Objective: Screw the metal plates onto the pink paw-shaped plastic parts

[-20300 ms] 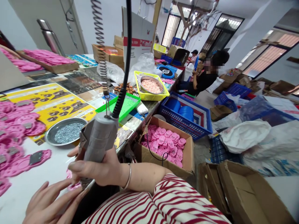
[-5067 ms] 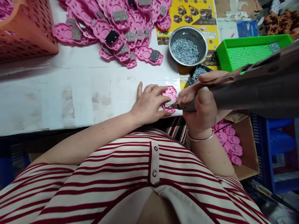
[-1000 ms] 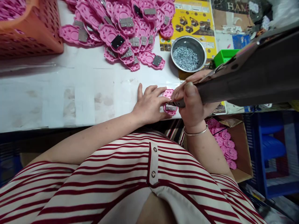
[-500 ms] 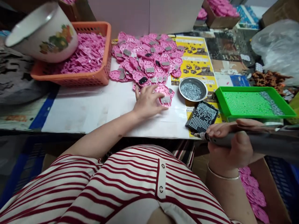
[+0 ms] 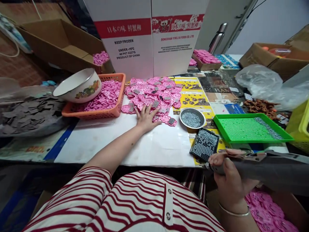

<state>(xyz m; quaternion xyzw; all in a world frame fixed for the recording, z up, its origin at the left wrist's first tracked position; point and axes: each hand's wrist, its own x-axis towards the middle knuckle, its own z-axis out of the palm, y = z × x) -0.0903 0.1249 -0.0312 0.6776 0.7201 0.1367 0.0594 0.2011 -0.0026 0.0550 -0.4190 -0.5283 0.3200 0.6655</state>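
My left hand (image 5: 145, 121) lies with spread fingers on the near edge of a heap of pink plastic parts (image 5: 154, 91), several of which carry small grey or black plates. One pink part (image 5: 168, 120) sits just right of its thumb. My right hand (image 5: 228, 174) is wrapped round a dark electric screwdriver (image 5: 260, 169), its tip pointing left at the table's front edge. Close to that tip stands a black perforated tray (image 5: 205, 144) of small screws. Behind it is a metal bowl (image 5: 192, 118) filled with more screws.
An orange basket (image 5: 120, 93) of pink pieces supports a tilted enamel bowl (image 5: 79, 85) at left. A green tray (image 5: 251, 128) stands at right. White cartons (image 5: 127, 64) rise behind the heap. Below my right arm, a box holds pink parts (image 5: 267, 209).
The view has tilted up, showing more of the background. My left hand has shifted left to the heap, away from the nearest pink part. My right hand still holds the screwdriver.
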